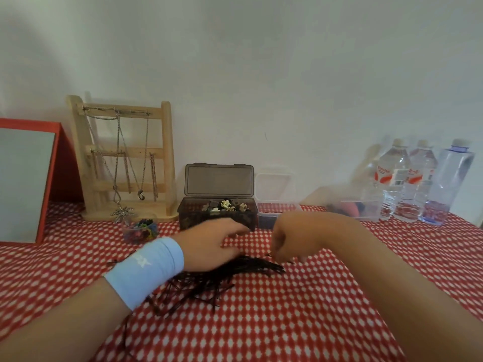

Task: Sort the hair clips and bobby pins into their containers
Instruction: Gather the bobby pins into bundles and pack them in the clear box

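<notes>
Black bobby pins (pixel 206 283) heaped on the checked surface (pixel 287 325), bundle pointing to 2 o'clock. Left hand (pixel 209 244) rests open-fingered on them; right hand (pixel 290 239) curls at that tip, grip unclear.

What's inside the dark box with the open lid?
Small hair clips, cream and dark, are heaped to the rim of the dark box. Anything deeper is hidden by its tinted wall and by the left hand across its lower front.
</notes>
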The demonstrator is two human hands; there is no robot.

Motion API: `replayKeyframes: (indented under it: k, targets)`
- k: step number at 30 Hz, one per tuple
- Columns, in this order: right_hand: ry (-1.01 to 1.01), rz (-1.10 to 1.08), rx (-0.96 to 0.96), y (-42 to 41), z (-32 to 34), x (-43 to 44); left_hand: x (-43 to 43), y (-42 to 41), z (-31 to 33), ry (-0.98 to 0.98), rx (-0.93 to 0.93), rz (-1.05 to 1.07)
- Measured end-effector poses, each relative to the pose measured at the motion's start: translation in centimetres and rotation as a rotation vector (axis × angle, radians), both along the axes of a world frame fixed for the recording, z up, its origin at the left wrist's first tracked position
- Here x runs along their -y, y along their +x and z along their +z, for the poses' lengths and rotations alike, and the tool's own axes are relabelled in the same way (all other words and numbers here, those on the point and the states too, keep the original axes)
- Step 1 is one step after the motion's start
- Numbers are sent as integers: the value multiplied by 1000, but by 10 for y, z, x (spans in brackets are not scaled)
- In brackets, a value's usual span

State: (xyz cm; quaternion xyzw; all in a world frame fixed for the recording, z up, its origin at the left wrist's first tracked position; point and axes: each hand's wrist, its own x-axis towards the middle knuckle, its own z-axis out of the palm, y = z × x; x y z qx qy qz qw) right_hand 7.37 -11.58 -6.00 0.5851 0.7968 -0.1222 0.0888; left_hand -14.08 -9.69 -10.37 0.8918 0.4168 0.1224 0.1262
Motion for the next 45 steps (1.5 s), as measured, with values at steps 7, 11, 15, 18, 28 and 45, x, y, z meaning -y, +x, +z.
replayKeyframes:
  k: [7,11,15,18,28,45]
  targets:
    - [182,106,-186,-24,-14,-9,-25,-54,8,31,-457,368]
    - [144,118,-189,-27,-29,-15,-32,-52,-3,22,-491,404]
    - [98,124,-257,-21,-42,-16,-30,-45,-5,31,-321,338]
    - [97,134,-368,-15,-44,-16,-23,-34,-8,1,-207,247]
    - [79,79,-188,-3,-38,-11,2,-3,-10,-44,-224,56]
    - [93,155,-228,-22,-46,-7,-2,-14,-13,-4,-267,47]
